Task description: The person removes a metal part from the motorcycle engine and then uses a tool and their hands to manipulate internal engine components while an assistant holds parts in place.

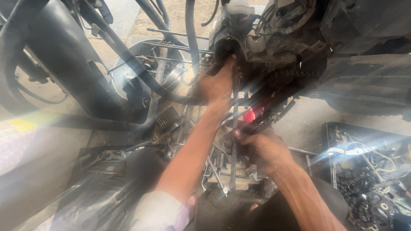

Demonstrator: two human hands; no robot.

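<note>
Two bare hands work under a stripped-down motorcycle engine [274, 38] in a dirt-floored workshop, with one long metal rod [234, 128] running upright between them. The left hand [216, 83] is raised with its arm stretched forward and up, fingers curled and closed against the dark underside of the engine where the rod's top end meets it — whether they wrap the rod itself or only press the casing cannot be told through the glare. The right hand [261, 149] sits lower and nearer the camera, forearm angled in from the lower right, its fingers shut in a fist around a dark tool handle [257, 126] just beside the rod; a small red part [249, 115] shows right above the knuckles. The rod's lower end hangs over a heap of loose spanners [216, 169] on the ground between the two forearms. To the right lies one open tray of sockets and wires [368, 179]; to the left stands one black frame tube [68, 60], with a round metal basin [171, 64] behind it — strong sun flare washes across the lower half of the scene.
</note>
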